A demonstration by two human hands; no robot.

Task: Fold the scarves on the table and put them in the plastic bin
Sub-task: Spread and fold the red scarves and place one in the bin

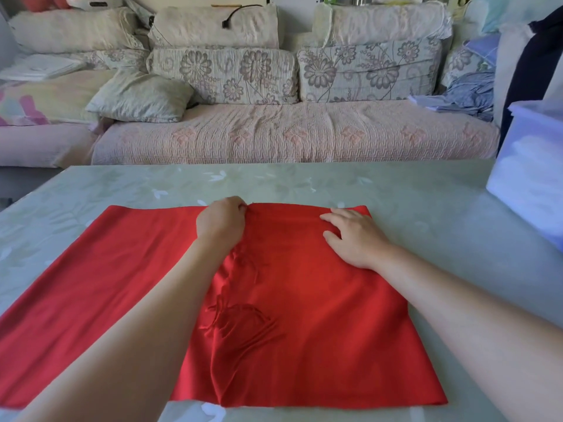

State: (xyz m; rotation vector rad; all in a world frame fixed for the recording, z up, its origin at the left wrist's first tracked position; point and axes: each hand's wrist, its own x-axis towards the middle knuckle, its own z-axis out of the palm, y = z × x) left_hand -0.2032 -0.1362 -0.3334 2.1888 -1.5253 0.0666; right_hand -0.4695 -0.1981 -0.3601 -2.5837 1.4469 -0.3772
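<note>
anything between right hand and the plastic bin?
Head view: only the edge of the red scarf under the right hand, then bare table up to the plastic bin.

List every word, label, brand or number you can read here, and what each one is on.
No readable text anywhere. The red scarf, plastic bin, table and sofa bear none; the table and sofa show only flower patterns. The clutter behind the sofa is too blurred to read.

Left hand (221,222) curled tight, right hand (353,236) flat.
</note>
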